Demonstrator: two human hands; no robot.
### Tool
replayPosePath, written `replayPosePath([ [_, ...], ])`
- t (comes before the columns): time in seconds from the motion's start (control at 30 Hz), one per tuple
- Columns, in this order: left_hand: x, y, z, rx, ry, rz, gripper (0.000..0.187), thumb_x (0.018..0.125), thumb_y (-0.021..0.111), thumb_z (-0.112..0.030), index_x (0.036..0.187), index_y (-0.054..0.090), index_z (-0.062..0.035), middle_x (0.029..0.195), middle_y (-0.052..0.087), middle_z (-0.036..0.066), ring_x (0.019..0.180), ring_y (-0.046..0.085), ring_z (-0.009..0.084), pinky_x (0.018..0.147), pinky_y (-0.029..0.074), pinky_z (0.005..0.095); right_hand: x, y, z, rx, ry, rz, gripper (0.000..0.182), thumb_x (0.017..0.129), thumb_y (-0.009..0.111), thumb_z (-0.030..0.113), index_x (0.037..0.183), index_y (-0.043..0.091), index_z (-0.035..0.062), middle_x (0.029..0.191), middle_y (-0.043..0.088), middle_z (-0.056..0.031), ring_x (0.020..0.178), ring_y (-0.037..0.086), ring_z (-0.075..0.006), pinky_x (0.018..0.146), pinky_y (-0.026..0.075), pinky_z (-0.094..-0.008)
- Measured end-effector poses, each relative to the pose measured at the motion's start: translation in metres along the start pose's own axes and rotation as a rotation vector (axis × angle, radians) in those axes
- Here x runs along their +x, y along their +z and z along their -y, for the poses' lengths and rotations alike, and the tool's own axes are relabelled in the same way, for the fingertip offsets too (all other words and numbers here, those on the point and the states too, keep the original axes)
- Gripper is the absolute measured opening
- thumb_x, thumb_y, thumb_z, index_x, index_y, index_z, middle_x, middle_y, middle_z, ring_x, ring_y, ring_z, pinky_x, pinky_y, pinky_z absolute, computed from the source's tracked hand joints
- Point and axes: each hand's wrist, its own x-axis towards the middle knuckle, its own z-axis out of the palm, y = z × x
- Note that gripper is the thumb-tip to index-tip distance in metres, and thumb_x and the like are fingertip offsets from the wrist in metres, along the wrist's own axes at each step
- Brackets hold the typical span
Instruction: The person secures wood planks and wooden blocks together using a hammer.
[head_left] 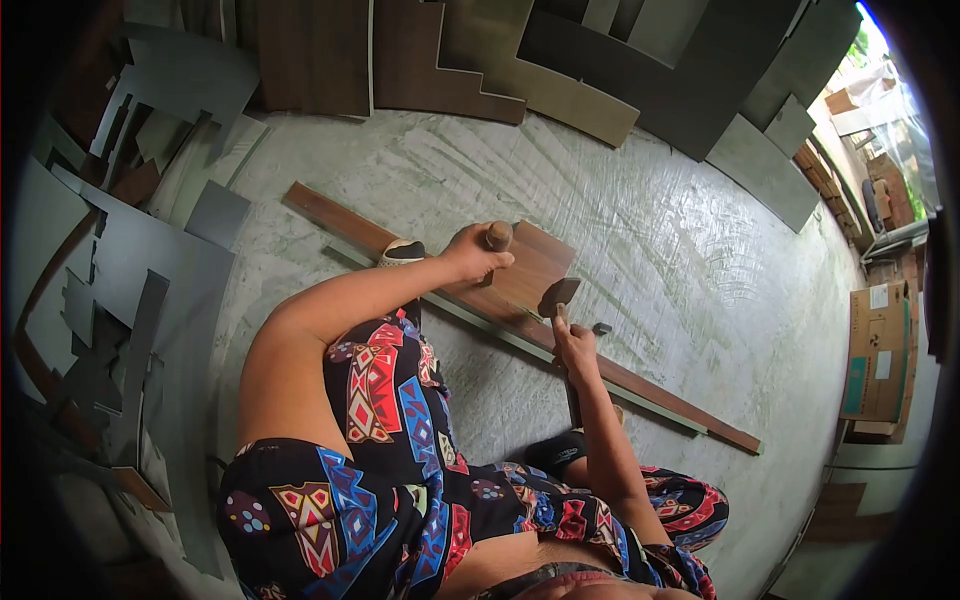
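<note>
My left hand point(478, 256) is wrapped round a tool with a thick round wooden handle point(498, 236), its end facing up; its lower part is mostly hidden. Close by, my right hand point(574, 350) grips a tool with a dark, flat, broad head point(558, 297); I cannot tell its exact kind. That head overlaps the lower corner of a brown wood-grain panel point(540, 262), which lies beside and under my left hand. Below both hands runs a long brown wooden strip point(340, 217), slanting down to the right, with a pale narrow strip point(480, 322) along its near side.
My shod foot point(403, 252) rests by the long strip. A small dark block point(601, 328) lies right of my right hand. Panels point(315, 60) lean along the back; grey offcuts point(135, 230) pile up at left. A cardboard box point(876, 350) stands at right on the concrete floor point(700, 270).
</note>
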Motion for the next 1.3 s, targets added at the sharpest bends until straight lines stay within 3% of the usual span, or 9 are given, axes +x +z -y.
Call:
replayPosePath([
  [0.27, 0.0, -0.003, 0.013, -0.091, -0.056, -0.026, 0.027, 0.071, 0.075, -0.019, 0.087, 0.06, -0.0029, 0.079, 0.061, 0.001, 0.074, 0.057, 0.0108, 0.071, 0.048, 0.0274, 0.015, -0.001, -0.032, -0.195, -0.045, -0.01, 0.052, 0.084, 0.057, 0.047, 0.067, 0.054, -0.0014, 0.054, 0.05, -0.0061, 0.043, 0.049, -0.0143, 0.041, 0.038, -0.0299],
  [0.4, -0.003, 0.003, 0.011, -0.042, 0.03, -0.006, 0.027, 0.071, 0.076, -0.021, 0.086, 0.06, -0.0043, 0.078, 0.061, 0.001, 0.073, 0.056, 0.0104, 0.071, 0.048, 0.0271, 0.029, 0.0, -0.051, -0.274, -0.125, -0.005, 0.046, 0.085, 0.057, 0.042, 0.072, 0.055, -0.0024, 0.055, 0.051, -0.0063, 0.045, 0.05, -0.0145, 0.042, 0.039, -0.0304],
  [0.5, -0.009, 0.004, -0.005, 0.002, 0.098, 0.002, 0.028, 0.071, 0.076, -0.022, 0.086, 0.06, -0.0054, 0.078, 0.061, 0.001, 0.073, 0.056, 0.0101, 0.071, 0.048, 0.0268, 0.025, -0.002, -0.042, -0.342, -0.019, 0.027, 0.053, 0.083, 0.054, 0.047, 0.085, 0.061, -0.0051, 0.074, 0.061, -0.0216, 0.076, 0.062, -0.0332, 0.071, 0.046, -0.0393],
  [0.8, -0.007, 0.008, 0.0, -0.009, 0.029, 0.04, 0.032, 0.069, 0.078, -0.026, 0.086, 0.06, -0.0054, 0.078, 0.061, 0.001, 0.074, 0.056, 0.0099, 0.073, 0.048, 0.0265, 0.014, -0.003, -0.025, -0.315, 0.054, 0.051, 0.051, 0.083, 0.055, 0.047, 0.087, 0.06, -0.0038, 0.072, 0.061, -0.0192, 0.071, 0.062, -0.0299, 0.067, 0.046, -0.0383],
  [0.9, -0.01, 0.007, -0.011, 0.016, 0.045, 0.034, 0.033, 0.069, 0.078, -0.026, 0.087, 0.06, -0.0054, 0.079, 0.062, 0.001, 0.075, 0.056, 0.0101, 0.073, 0.048, 0.0265, 0.022, -0.001, -0.038, -0.332, -0.019, 0.014, 0.051, 0.083, 0.055, 0.047, 0.086, 0.06, -0.0036, 0.071, 0.061, -0.019, 0.069, 0.063, -0.0302, 0.066, 0.046, -0.0384],
  [1.1, -0.011, 0.005, -0.015, 0.012, 0.054, 0.042, 0.034, 0.069, 0.078, -0.028, 0.087, 0.06, -0.0051, 0.08, 0.062, 0.002, 0.075, 0.057, 0.0105, 0.074, 0.048, 0.0274, 0.01, -0.003, -0.018, -0.291, 0.085, 0.062, 0.051, 0.083, 0.055, 0.047, 0.088, 0.06, -0.0044, 0.076, 0.062, -0.0233, 0.081, 0.062, -0.0358, 0.073, 0.045, -0.0401],
  [1.3, -0.01, 0.006, -0.013, 0.026, 0.068, 0.04, 0.032, 0.069, 0.077, -0.026, 0.087, 0.06, -0.0052, 0.079, 0.062, 0.003, 0.073, 0.057, 0.011, 0.073, 0.048, 0.028, 0.019, -0.001, -0.036, -0.305, 0.01, 0.028, 0.051, 0.082, 0.055, 0.047, 0.085, 0.06, -0.0043, 0.074, 0.061, -0.0223, 0.077, 0.062, -0.0343, 0.071, 0.045, -0.04],
])
